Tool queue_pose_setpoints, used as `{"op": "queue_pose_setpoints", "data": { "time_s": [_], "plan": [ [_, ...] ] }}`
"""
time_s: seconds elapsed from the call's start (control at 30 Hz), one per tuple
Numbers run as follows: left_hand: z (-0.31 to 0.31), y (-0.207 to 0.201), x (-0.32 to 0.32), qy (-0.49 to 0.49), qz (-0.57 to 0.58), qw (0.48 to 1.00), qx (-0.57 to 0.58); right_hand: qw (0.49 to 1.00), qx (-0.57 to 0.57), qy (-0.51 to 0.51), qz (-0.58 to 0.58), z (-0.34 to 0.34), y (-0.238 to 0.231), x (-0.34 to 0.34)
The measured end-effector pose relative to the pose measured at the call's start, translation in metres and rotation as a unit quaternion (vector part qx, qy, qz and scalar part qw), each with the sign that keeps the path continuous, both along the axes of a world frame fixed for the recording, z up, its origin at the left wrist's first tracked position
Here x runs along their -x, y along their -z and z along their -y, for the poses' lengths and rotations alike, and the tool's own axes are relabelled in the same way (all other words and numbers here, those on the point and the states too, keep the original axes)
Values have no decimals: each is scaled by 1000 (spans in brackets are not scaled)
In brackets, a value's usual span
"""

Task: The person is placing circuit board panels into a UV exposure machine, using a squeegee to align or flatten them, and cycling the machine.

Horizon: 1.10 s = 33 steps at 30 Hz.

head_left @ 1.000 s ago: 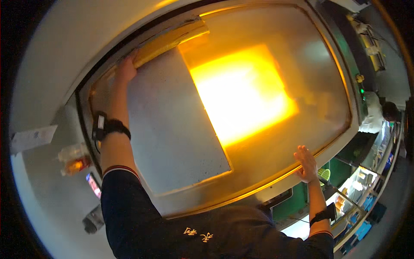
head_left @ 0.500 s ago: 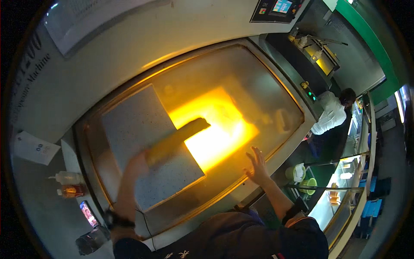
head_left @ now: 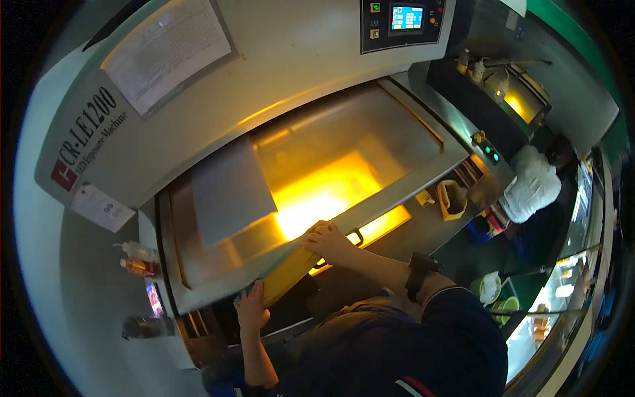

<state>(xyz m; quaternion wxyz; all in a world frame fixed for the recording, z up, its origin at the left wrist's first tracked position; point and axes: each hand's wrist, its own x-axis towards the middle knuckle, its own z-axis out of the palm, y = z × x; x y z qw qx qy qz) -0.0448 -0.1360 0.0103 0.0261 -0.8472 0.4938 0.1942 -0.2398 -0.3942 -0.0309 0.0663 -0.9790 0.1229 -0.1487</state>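
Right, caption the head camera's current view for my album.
Left hand and right hand hold a yellow bar by the front edge of a machine bearing a grey sheet.

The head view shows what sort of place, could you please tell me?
Probably a factory workshop: it shows a large machine, a lit control panel and a person in white nearby.

hands (head_left: pixel 251 309) (head_left: pixel 326 242) apart, both curled

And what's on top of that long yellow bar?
The right hand lies over one end; the left hand grips the other. Between them the bar shows yellow; whatever's under the hands is hidden.
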Motion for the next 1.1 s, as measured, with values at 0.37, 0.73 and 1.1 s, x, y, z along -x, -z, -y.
{"op": "queue_pose_setpoints", "data": {
  "time_s": [0.37,0.73,1.1],
  "plan": [
    [-60,123,219,-201,-138,970,7,972,-66,18,-226,55,127,247],
    [-141,96,277,-355,-245,902,-4,921,-152,209,-292,104,258,272],
    [-166,92,249,-386,-286,875,62,966,-251,-55,-6,3,121,160]
  ]
}}
